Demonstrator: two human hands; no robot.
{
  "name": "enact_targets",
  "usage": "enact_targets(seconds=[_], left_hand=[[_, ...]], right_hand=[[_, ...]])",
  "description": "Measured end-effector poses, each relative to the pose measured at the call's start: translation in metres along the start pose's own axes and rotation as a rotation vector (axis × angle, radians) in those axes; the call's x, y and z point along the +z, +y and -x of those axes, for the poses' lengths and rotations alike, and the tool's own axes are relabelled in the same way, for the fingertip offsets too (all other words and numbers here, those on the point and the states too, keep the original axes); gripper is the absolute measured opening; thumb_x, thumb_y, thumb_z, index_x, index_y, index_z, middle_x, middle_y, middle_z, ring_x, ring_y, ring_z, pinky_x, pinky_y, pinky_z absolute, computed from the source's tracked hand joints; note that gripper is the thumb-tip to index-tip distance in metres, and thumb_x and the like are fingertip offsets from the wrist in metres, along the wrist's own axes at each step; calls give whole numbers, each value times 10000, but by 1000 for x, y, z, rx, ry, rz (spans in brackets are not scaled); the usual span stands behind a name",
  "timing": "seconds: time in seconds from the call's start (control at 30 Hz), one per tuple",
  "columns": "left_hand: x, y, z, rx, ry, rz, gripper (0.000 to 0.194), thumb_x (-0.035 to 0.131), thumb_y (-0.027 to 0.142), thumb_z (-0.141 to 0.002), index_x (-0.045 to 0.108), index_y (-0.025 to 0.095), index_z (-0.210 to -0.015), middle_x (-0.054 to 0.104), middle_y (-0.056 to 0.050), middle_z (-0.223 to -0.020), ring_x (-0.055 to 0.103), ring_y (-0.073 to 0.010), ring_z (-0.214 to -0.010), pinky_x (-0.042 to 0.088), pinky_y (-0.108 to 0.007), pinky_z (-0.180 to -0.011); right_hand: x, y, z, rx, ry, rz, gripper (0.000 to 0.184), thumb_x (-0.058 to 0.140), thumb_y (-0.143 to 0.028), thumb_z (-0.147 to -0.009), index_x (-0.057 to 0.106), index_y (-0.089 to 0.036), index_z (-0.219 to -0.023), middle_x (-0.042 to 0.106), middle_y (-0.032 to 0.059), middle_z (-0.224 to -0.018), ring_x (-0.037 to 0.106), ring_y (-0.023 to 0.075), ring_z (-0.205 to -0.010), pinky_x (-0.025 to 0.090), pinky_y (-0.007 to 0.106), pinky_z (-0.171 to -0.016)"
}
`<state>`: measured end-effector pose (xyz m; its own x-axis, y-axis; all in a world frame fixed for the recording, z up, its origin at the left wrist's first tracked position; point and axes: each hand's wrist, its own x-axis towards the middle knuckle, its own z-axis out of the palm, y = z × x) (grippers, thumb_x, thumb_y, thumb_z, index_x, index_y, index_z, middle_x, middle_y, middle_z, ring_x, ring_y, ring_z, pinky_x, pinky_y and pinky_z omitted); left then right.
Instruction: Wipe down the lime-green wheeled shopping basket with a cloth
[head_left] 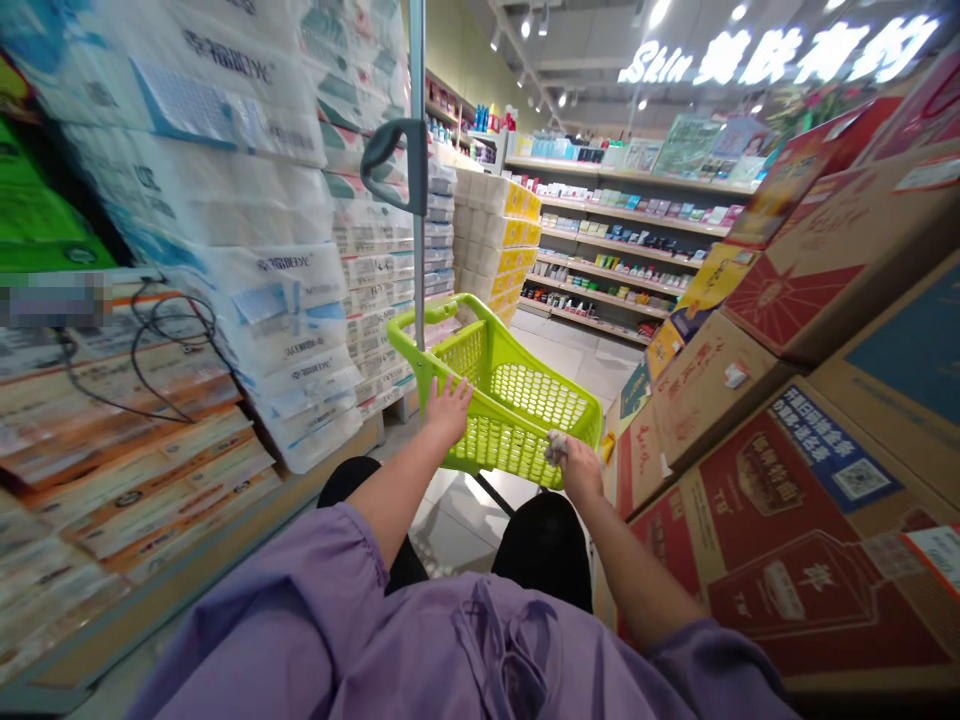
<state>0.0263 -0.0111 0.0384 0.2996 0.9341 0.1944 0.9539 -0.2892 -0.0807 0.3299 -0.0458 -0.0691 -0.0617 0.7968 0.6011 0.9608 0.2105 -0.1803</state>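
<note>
A bright green plastic shopping cart [525,455] with perforated sides stands in front of my knees. My left hand [448,410] lies with its fingers spread on the near side wall of the cart, under the rim. At the cart's right end, my right hand [582,468] pinches a small crumpled grey cloth [556,447] against the side wall. Above the left end of the cart rises a metal pole [418,260] with a grey loop handle [394,165].
Wrapped tissue packs [285,265] are stacked high on the left, with a loose black cable [176,320] over lower packs. Cardboard cartons [787,510] crowd the right side. Shelves of small goods [622,215] stand at the back, beyond the tiled floor [592,345].
</note>
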Motion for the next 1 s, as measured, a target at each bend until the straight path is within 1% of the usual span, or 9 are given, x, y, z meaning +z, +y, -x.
enact_targets(seconds=[0.13,0.27,0.43,0.63,0.7,0.77,0.83,0.9,1.0], left_hand=[[15,40,5,279,-7,59,754,496,75,-780,278,240,-1482,256,-33,-1568,149,-261,-1458,116,-508,-1181],[32,64,16,381,-44,134,754,461,59,-789,237,216,-1492,241,-45,-1572,175,-242,-1453,209,-484,-1161],[33,53,21,292,-85,169,749,444,50,-795,231,228,-1491,257,-55,-1566,268,-254,-1423,269,-479,-1134],[28,45,25,211,-66,145,665,483,91,-812,343,228,-1448,331,-75,-1535,264,-286,-1421,227,-515,-1147],[31,50,30,282,-55,158,639,502,109,-815,371,211,-1432,346,-94,-1526,226,-263,-1437,204,-488,-1161],[36,54,38,338,-52,169,635,507,130,-820,358,167,-1435,338,-117,-1526,211,-250,-1443,204,-458,-1166],[38,53,45,321,-42,168,623,485,144,-834,338,124,-1440,328,-136,-1528,219,-251,-1440,214,-448,-1163],[38,46,51,275,-12,154,591,449,134,-850,348,122,-1432,358,-133,-1513,253,-245,-1429,218,-459,-1161],[33,29,55,250,35,145,497,426,100,-859,468,159,-1350,472,-110,-1437,342,-224,-1387,223,-467,-1161]], right_hand=[[9,-37,-2,14,-1,-107,457,419,-111,-778,564,-129,-1211,646,138,-1130,556,247,-1043,423,401,-953],[11,-64,-1,-4,-91,-162,516,415,-89,-773,522,-145,-1274,614,133,-1221,554,234,-1094,417,377,-980],[4,-73,6,-64,-149,-169,514,407,-87,-769,530,-166,-1262,652,111,-1119,581,221,-994,451,350,-906],[-6,-63,6,-164,-178,-143,289,450,-85,-779,653,-159,-970,664,105,-990,556,222,-952,408,343,-912],[-4,-73,3,-138,-196,-134,336,461,-79,-761,645,-140,-1035,663,112,-995,556,224,-950,398,347,-922],[-2,-87,1,-158,-228,-129,483,474,-89,-753,566,-120,-1226,657,116,-1035,552,229,-982,376,365,-959],[-2,-97,1,-218,-261,-122,595,485,-109,-769,456,-155,-1362,645,105,-1101,536,234,-1047,335,394,-1012],[-6,-96,2,-271,-290,-105,581,481,-115,-794,458,-226,-1364,639,77,-1141,520,232,-1096,289,423,-1055],[-16,-73,2,-266,-292,-77,484,474,-85,-801,555,-248,-1250,650,60,-1141,527,223,-1107,269,436,-1081]])
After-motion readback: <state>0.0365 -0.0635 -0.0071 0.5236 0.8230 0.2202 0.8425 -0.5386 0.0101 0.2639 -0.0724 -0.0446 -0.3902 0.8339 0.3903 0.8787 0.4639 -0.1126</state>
